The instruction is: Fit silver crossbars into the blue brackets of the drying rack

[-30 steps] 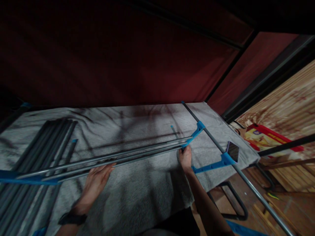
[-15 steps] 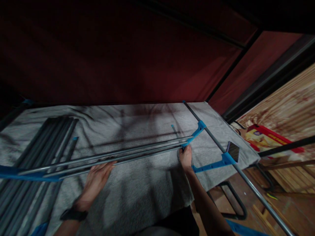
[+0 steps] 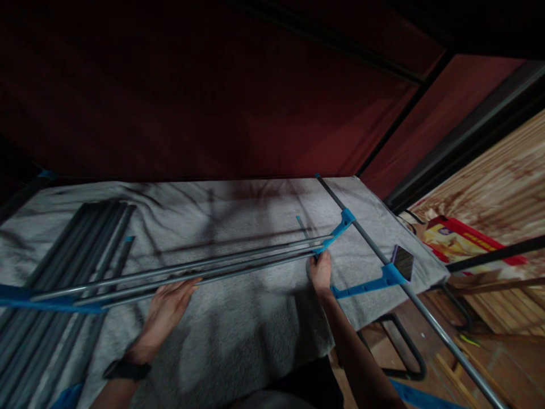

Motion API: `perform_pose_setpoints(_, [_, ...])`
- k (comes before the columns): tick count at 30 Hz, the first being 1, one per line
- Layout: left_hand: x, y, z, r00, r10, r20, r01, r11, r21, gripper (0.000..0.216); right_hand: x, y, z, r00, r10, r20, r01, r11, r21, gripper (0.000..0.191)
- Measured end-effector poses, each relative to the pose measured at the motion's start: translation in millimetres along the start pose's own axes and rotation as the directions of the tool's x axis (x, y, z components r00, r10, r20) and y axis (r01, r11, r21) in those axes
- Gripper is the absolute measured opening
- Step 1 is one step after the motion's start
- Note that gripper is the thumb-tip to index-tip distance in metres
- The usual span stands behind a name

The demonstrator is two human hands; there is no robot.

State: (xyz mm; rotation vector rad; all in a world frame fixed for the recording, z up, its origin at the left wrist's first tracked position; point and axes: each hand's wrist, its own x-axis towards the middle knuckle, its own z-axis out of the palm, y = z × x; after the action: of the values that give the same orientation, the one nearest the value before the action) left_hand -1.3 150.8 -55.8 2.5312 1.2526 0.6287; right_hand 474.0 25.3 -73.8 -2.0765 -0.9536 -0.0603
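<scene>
The left edge cuts off the blue crosspiece [image 3: 46, 304].

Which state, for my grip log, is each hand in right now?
Left hand: against the metal tubes, partly hidden; open or closed cannot be told.
Right hand: curled at the blue bracket, partly hidden; grip cannot be told.

One left hand [image 3: 169, 305], one right hand [image 3: 321, 274], three long slim rods [image 3: 204, 263], one phone [image 3: 402, 263]

Tubes [image 3: 87, 244] at left on cloth [image 3: 230, 324], partly under three rods [image 3: 238, 256], phone [image 3: 403, 262] at right beyond a pole [image 3: 370, 243].
</scene>
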Motion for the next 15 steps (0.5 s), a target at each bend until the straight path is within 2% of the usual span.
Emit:
perform_pose_setpoints(9, [-0.9, -4.9, 1.6, 1.0, -0.008, 0.02, 0.008, 1.0, 0.001, 0.05, 0.2, -2.3, -0.7, 1.0, 0.01, -0.001, -0.01, 1.0, -0.02, 0.023])
perform_pose_setpoints(15, [-0.4, -4.7, 5.5, 0.996, -0.052, 0.076, 0.052, 0.999, 0.001, 0.053, 0.0, -7.3, -2.1, 1.0, 0.023, 0.009, -0.022, 0.999, -0.038, 0.022])
